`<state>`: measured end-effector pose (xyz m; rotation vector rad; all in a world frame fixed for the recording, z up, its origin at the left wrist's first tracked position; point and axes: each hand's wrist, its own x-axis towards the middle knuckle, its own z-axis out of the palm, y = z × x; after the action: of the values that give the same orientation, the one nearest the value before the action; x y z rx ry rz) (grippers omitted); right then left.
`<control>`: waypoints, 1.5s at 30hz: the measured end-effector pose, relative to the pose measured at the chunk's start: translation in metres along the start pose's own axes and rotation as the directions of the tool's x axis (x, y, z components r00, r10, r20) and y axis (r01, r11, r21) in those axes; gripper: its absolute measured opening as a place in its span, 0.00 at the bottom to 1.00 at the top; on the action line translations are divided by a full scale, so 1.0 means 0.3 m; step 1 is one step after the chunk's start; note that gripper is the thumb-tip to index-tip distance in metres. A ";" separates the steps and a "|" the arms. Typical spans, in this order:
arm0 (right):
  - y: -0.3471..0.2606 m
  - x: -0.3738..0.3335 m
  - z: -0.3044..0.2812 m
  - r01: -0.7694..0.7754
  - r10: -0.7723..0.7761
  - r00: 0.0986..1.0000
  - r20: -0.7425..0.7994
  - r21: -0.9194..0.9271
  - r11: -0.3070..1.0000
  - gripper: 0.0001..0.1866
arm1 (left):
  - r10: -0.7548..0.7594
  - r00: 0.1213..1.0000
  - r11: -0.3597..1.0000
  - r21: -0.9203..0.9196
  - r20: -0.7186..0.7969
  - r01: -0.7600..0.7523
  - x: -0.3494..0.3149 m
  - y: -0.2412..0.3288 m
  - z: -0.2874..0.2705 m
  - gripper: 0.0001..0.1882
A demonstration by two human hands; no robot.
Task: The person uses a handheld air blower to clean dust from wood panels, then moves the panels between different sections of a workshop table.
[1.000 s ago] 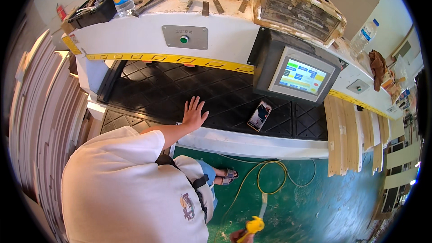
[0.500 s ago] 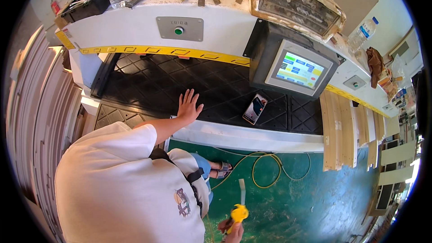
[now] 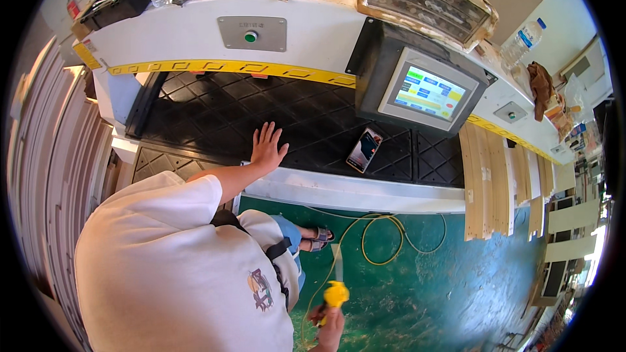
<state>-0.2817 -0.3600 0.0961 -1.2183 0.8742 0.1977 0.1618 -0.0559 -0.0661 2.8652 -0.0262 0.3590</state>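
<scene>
Palm down, my left hand (image 3: pixel 266 150) lies with fingers spread on the black ribbed bed (image 3: pixel 215 114) of a white machine, near its front edge. Low in the view, my right hand (image 3: pixel 331 327) is wrapped round a yellow tape measure (image 3: pixel 336 294). A short pale strip of tape sticks up from it, over the floor; motion blurs it slightly. To the right of my left hand, a phone (image 3: pixel 364 150) rests on the bed, apart from my fingers.
A grey control box with a lit touchscreen (image 3: pixel 430 91) overhangs the bed. Long wooden boards (image 3: pixel 486 186) stick out at right. White panels (image 3: pixel 55 176) stand at left. A yellow hose (image 3: pixel 381 262) coils on the green floor. Bottles and a black tool tray (image 3: pixel 117 3) sit on the machine's top.
The tape measure and my right hand have moved up and slightly left. My left hand stays on the bed; the whole view has shifted a little.
</scene>
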 end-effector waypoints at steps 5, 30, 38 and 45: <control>-0.046 -0.013 0.033 0.079 -0.046 0.991 0.123 -0.284 0.955 0.22 | -0.006 1.000 1.000 -0.012 0.021 0.006 0.003 0.007 -0.009 0.32; -0.140 -0.012 0.027 0.123 -0.087 0.980 0.178 -0.202 0.972 0.23 | 0.001 1.000 1.000 -0.018 0.024 0.000 0.012 0.020 0.004 0.32; -0.131 -0.030 -0.047 0.088 -0.067 0.975 0.210 -0.091 0.992 0.21 | -0.012 1.000 1.000 -0.008 0.025 0.012 0.003 0.003 0.001 0.32; -0.182 0.005 -0.023 0.252 -0.252 0.967 -0.021 -0.010 0.968 0.27 | -0.013 1.000 1.000 -0.023 -0.016 0.012 -0.006 -0.008 -0.011 0.31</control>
<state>-0.2527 -0.3869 0.1346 -1.3274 0.7297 -0.0183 0.1593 -0.0527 -0.0641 2.8381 -0.0095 0.3762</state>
